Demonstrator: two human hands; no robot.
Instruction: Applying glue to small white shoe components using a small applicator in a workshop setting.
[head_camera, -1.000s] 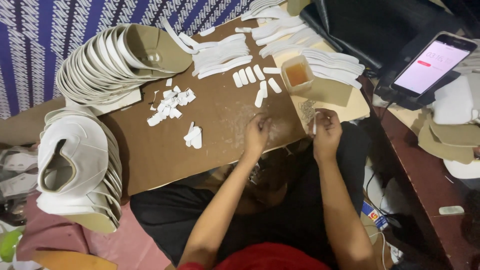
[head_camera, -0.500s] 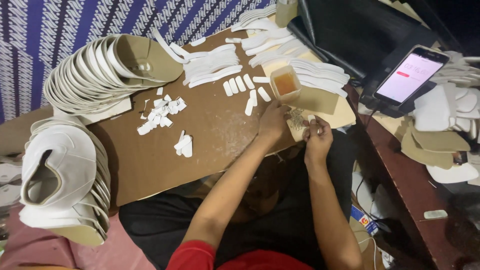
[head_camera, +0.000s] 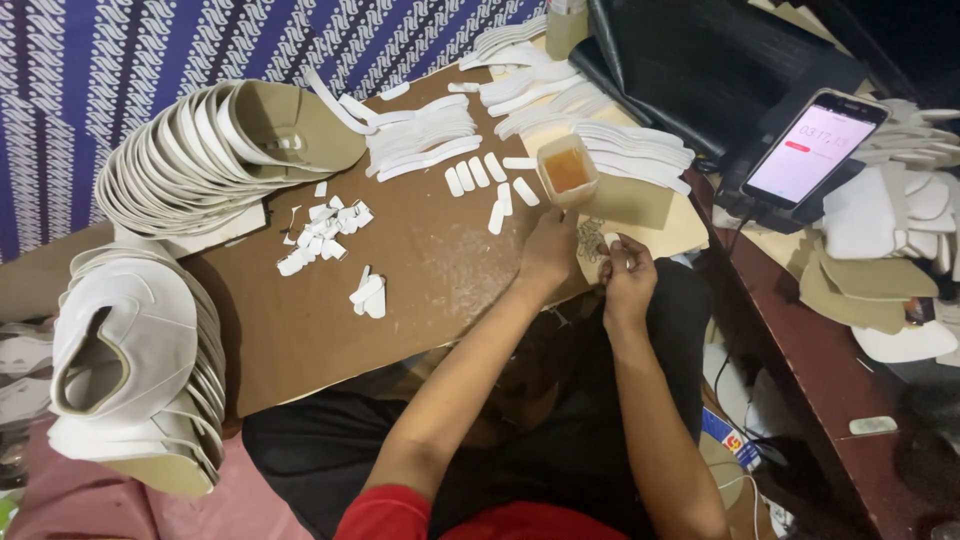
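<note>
The person's left hand (head_camera: 548, 250) rests on the brown cardboard board (head_camera: 300, 320) that lies across the lap, knuckles up, its fingers curled down toward the board's near edge; whether they pinch anything cannot be told from this view. The right hand (head_camera: 628, 275) sits just beside it, fingers bent in and closed on a small white strip (head_camera: 611, 241) whose tip shows above the fingertips. Between the two hands a smeared patch of glue (head_camera: 590, 238) marks the board.

Just beyond the left hand stands a small cup of amber glue (head_camera: 567, 170) on a tan cardboard sheet (head_camera: 640, 205). A row of short white strips (head_camera: 480, 175) lies to the cup's left, and longer white strips (head_camera: 425, 140) are heaped farther back. A scatter of small white offcuts (head_camera: 325, 225) sits mid-board. Stacks of white shoe-upper pieces (head_camera: 190, 160) fan along the board's far left, with another stack (head_camera: 130, 360) nearer. A phone (head_camera: 815, 150) with a lit screen leans at the right.
</note>
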